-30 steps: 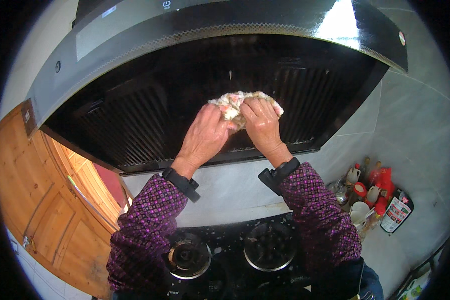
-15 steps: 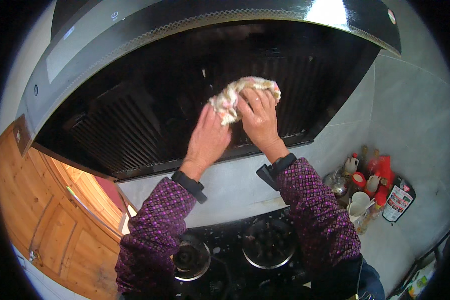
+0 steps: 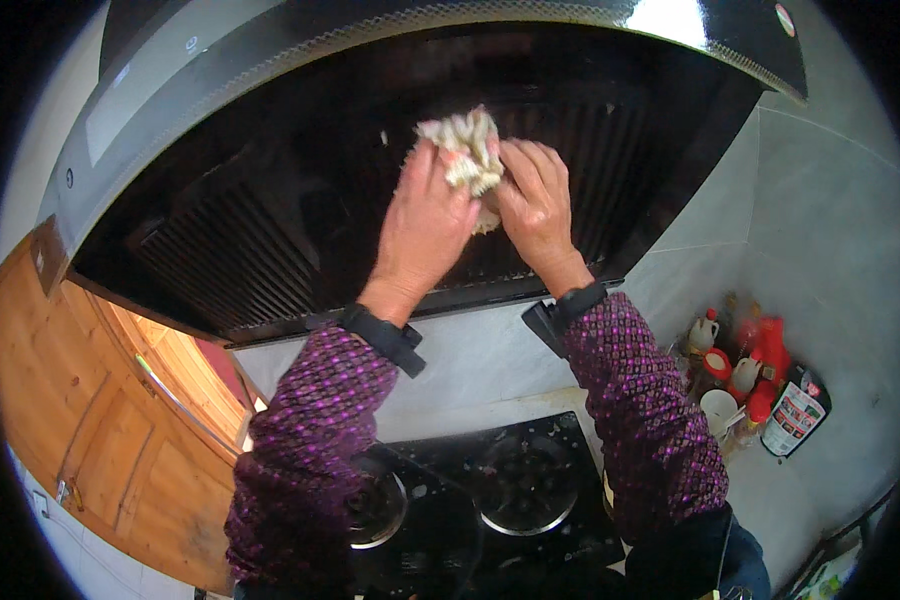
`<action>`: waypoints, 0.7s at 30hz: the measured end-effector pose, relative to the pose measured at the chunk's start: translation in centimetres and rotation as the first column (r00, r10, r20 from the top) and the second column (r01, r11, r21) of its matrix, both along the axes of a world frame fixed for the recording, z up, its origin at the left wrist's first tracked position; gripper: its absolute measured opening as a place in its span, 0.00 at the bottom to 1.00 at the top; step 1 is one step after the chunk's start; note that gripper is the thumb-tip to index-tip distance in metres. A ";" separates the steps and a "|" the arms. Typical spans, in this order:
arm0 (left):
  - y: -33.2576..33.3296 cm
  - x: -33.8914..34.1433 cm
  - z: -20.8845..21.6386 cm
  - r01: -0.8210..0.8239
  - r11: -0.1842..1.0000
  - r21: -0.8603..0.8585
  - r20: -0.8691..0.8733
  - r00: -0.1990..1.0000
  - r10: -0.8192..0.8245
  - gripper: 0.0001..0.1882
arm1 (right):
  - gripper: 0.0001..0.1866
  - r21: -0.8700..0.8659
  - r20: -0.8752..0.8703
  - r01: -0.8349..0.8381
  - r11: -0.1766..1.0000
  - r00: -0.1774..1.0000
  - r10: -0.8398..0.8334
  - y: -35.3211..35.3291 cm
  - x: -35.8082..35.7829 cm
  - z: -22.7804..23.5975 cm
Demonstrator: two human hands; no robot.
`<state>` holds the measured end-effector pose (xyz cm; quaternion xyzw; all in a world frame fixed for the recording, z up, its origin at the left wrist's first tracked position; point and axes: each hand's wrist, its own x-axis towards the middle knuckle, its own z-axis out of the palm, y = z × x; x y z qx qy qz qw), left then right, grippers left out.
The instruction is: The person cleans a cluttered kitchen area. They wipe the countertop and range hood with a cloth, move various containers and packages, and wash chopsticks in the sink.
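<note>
A crumpled whitish cloth [image 3: 467,150] with pinkish patches is bunched between my two hands, in front of the black underside of a range hood [image 3: 340,130]. My left hand [image 3: 425,220] grips it from the left, fingers pointing up. On the right side, my right hand [image 3: 538,200] has its fingers curled against the cloth, thumb side toward the left hand. The fingertips are partly hidden in the folds. Slotted vent panels [image 3: 230,255] show to the left of my hands and behind them.
Below my arms lies a black two-burner gas stove [image 3: 525,490]. Bottles, a white cup [image 3: 718,405] and a red-lidded jar [image 3: 715,365] crowd the right corner beside a black-and-white package [image 3: 795,412]. A wooden door [image 3: 120,430] stands at left; the hood's front edge [image 3: 370,30] curves overhead.
Both hands have drawn closer together, the left moving up and right. The cloth, spread wider before, is now bunched up between them and a bit higher.
</note>
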<state>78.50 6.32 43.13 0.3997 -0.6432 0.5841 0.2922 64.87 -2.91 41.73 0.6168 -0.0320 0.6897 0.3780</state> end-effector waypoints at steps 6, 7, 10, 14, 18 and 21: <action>-1.7 -1.4 -6.0 -0.061 0.957 0.284 -0.056 0.995 0.080 0.17 | 0.09 0.166 -0.057 0.087 0.982 0.995 -0.078 -0.8 -2.7 -6.5; -1.7 -1.6 -6.0 -0.022 0.988 0.150 -0.014 1.000 0.024 0.12 | 0.09 0.230 -0.074 0.111 0.967 0.993 -0.097 -0.5 -3.2 -6.6; -1.2 -2.9 -4.7 0.251 0.966 0.060 -0.517 0.836 -0.185 0.10 | 0.08 0.552 -0.023 0.003 0.834 1.000 0.011 0.8 -3.9 -5.3; -0.2 -3.7 -1.5 0.754 0.639 -0.154 -0.889 0.177 -0.423 0.15 | 0.13 0.672 0.366 -0.577 0.464 0.803 0.470 2.4 -4.9 -1.8; 0.8 -4.2 -0.3 0.492 0.857 -0.153 -0.399 0.763 -0.509 0.21 | 0.20 0.228 0.114 -0.311 0.923 0.950 0.292 3.4 -3.6 0.9; 1.1 -2.8 0.7 0.267 0.963 -0.036 -0.184 0.946 -0.269 0.24 | 0.21 0.062 0.048 0.020 0.998 0.999 -0.023 3.0 -2.5 2.0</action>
